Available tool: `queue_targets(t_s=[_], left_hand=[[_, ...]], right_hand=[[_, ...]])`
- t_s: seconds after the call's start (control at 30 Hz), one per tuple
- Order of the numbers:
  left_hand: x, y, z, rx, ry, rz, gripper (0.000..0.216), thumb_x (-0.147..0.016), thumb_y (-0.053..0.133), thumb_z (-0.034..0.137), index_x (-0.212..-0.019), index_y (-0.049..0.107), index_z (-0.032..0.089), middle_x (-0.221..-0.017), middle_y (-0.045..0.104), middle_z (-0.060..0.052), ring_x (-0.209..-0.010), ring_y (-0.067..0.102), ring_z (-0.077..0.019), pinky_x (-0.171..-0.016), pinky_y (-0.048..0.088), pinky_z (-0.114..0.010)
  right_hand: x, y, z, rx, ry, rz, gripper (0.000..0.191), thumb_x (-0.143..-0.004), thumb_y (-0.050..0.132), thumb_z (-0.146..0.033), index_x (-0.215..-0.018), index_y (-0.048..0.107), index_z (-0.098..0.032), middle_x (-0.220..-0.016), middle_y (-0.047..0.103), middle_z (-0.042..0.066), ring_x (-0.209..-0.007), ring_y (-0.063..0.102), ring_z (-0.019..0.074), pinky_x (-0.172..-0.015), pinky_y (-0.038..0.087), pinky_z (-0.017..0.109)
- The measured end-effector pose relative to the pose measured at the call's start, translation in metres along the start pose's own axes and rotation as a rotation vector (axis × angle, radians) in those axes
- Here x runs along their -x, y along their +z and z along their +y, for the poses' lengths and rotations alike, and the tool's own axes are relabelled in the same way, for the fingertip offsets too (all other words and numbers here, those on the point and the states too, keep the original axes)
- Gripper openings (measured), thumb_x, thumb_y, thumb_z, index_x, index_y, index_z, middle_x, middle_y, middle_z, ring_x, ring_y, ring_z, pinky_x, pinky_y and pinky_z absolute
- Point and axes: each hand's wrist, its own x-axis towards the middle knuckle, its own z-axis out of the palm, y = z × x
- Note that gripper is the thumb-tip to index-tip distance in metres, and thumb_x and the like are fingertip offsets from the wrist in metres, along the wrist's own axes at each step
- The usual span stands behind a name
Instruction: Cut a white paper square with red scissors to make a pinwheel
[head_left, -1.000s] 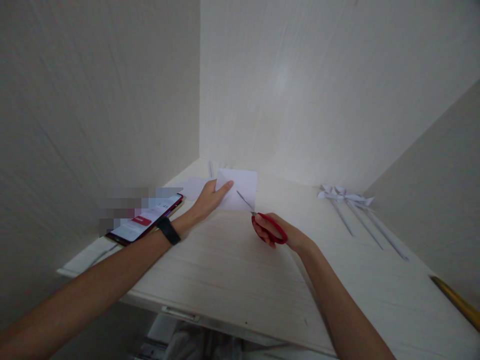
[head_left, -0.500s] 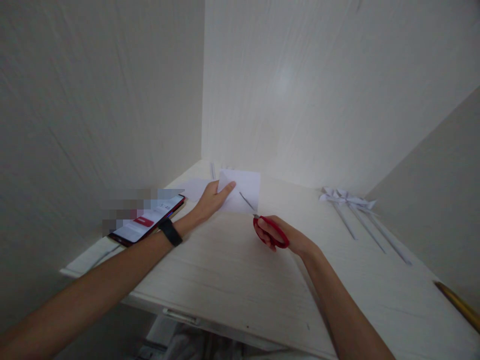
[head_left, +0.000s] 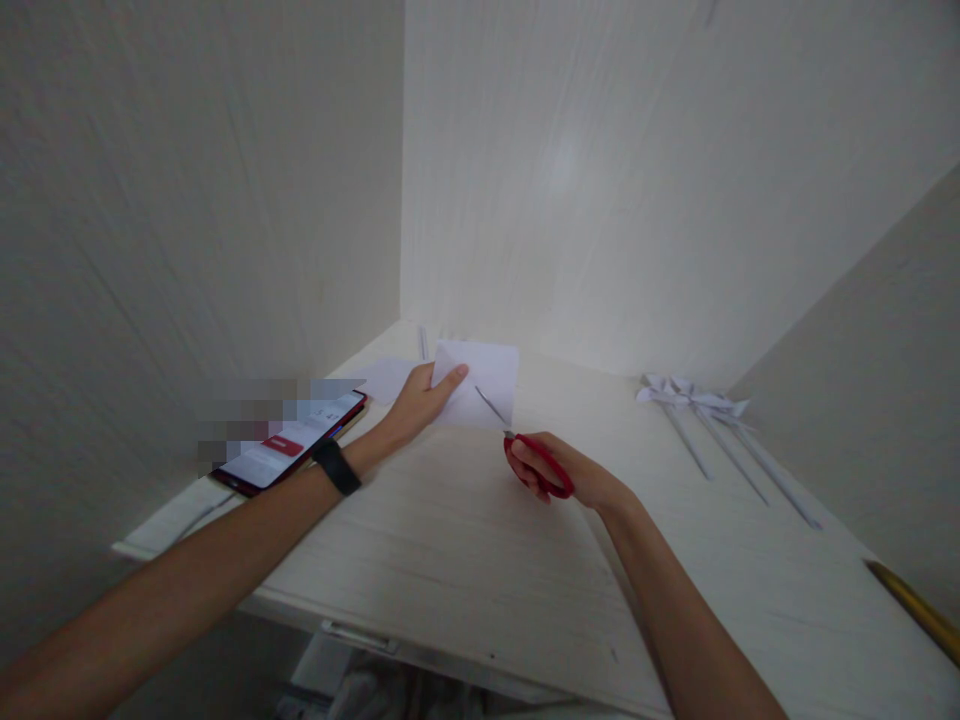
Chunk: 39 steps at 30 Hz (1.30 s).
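Observation:
My left hand is closed on a small white sheet of paper, thumb on top near its left side. The fingers under the sheet are hidden. In my right hand is a pair of scissors with red handles, my fingers through the loops. One metal blade shows against the face of the paper, pointing up and left toward my left thumb. The other blade is out of sight, apparently behind the sheet. Both hands are just above the white tabletop.
More white paper lies behind my left wrist. A phone with a lit screen sits at the left edge. Several folded paper pinwheel shapes with paper sticks rest at the right. A gold-coloured object lies far right. Walls enclose the table.
The view has shifted very slightly. Both hands, the paper and the scissors keep nearly the same position relative to each other.

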Motion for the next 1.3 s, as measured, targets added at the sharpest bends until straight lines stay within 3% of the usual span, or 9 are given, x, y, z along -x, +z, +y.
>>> queue_targets(t_s=[0.7, 0.9, 1.13, 1.3], left_hand=[[-0.0007, 0.0002, -0.0012, 0.017, -0.012, -0.007, 0.052, -0.078, 0.056, 0.061, -0.091, 0.07, 0.011, -0.101, 0.075, -0.012, -0.09, 0.067, -0.0252, -0.077, 0.053, -0.031], [0.0004, -0.0003, 0.0022, 0.05, -0.015, -0.009, 0.047, -0.078, 0.057, 0.058, -0.085, 0.068, 0.013, -0.094, 0.074, -0.012, -0.081, 0.063, -0.0222, -0.067, 0.05, -0.028], [0.0, -0.0028, 0.0039, 0.076, -0.013, -0.03, 0.042, -0.075, 0.059, 0.057, -0.066, 0.057, 0.017, -0.065, 0.056, -0.001, -0.06, 0.045, -0.0128, -0.05, 0.034, -0.022], [-0.0014, -0.0023, 0.0016, 0.116, -0.012, -0.029, 0.041, -0.074, 0.059, 0.056, -0.063, 0.052, 0.017, -0.062, 0.047, 0.002, -0.059, 0.04, -0.011, -0.05, 0.029, -0.022]], right_hand=[[0.0019, 0.0019, -0.0072, 0.007, 0.033, 0.017, 0.059, -0.082, 0.053, -0.073, -0.062, 0.043, -0.019, -0.055, 0.044, -0.004, -0.041, 0.041, 0.0066, -0.038, 0.03, 0.02], [0.0016, 0.0012, -0.0077, -0.016, 0.035, 0.016, 0.058, -0.082, 0.054, -0.072, -0.061, 0.042, -0.019, -0.053, 0.044, -0.004, -0.04, 0.041, 0.0067, -0.038, 0.031, 0.02], [0.003, -0.0025, -0.0056, -0.006, 0.041, 0.08, 0.056, -0.086, 0.053, -0.067, -0.06, 0.043, -0.019, -0.052, 0.042, -0.005, -0.04, 0.039, 0.0064, -0.037, 0.029, 0.02], [0.0032, -0.0022, -0.0089, 0.054, 0.057, 0.072, 0.057, -0.084, 0.055, -0.068, -0.058, 0.042, -0.018, -0.051, 0.042, -0.005, -0.039, 0.04, 0.0061, -0.037, 0.029, 0.019]])
